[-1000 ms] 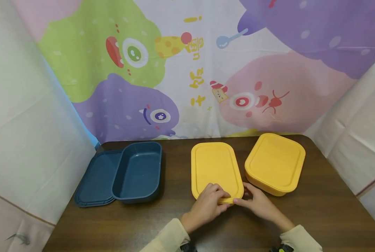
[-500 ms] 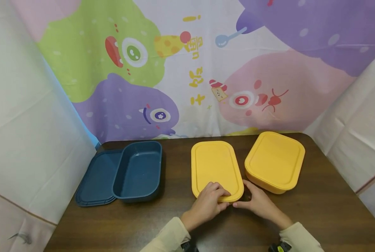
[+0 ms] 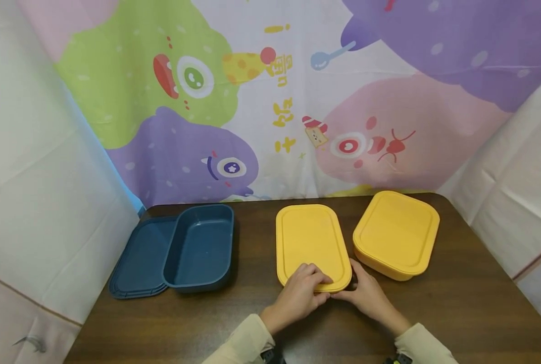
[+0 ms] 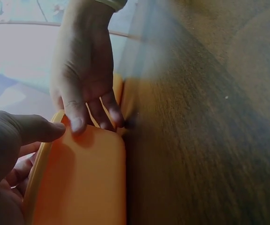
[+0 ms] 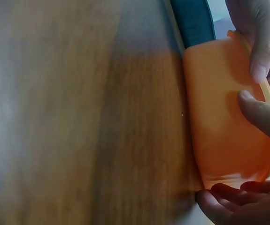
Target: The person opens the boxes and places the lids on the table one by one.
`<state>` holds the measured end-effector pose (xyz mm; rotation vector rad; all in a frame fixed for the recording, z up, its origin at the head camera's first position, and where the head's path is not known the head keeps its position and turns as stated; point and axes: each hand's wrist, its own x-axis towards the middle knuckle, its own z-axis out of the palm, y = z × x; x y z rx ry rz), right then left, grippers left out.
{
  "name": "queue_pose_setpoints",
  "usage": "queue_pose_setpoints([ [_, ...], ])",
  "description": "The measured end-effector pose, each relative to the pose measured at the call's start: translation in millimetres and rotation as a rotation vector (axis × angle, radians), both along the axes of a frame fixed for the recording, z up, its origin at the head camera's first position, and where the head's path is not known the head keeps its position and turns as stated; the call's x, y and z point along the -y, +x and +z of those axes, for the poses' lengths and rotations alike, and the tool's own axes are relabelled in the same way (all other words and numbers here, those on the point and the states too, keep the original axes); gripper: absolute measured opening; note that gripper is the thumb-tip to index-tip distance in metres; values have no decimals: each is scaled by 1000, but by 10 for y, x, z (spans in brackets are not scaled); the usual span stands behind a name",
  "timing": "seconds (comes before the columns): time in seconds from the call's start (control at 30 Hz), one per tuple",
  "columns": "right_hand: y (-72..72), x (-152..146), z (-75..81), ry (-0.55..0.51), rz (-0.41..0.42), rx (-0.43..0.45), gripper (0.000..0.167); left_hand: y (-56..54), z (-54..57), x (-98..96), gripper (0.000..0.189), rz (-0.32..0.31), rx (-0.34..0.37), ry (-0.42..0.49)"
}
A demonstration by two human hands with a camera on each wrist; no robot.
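A yellow lunch box with its lid [image 3: 311, 237] on stands near the middle of the table. My left hand [image 3: 295, 296] grips the lid's near edge, fingers curled on top and thumb under the rim. My right hand [image 3: 372, 298] is wrapped round the near right corner. In the right wrist view its thumb lies on the box's front wall [image 5: 219, 112], with the other fingers along the side near the base. The left wrist view shows the left thumb [image 4: 41, 129] at the lid's rim and the right hand across the corner. The inside of the box is hidden.
A second lidded yellow box [image 3: 397, 235] stands close on the right, slightly turned. To the left is an open dark blue box [image 3: 202, 247], overlapping a blue lid [image 3: 140, 258] on the wooden table [image 3: 184, 328]. A cartoon-printed cloth [image 3: 293, 177] hangs behind the table.
My right hand has shifted a little left and closer round the box's corner, its thumb sliding along the front. The left hand and both boxes stay in place.
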<state>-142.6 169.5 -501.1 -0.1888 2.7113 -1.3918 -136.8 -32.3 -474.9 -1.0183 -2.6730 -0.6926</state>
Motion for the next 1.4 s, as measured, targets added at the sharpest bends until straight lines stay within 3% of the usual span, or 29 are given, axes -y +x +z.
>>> queue_pose_setpoints([
  [0.33,14,10,-14,14,-33,18,95,2,-9,1,22,-9,-11,-6],
  [0.9,46,43,-47,-1,-69,53,87,-17,-74,28,18,-74,-155,31],
  [1.4,63,68,-39,26,-82,50,90,-28,-84,71,18,-94,-196,74],
])
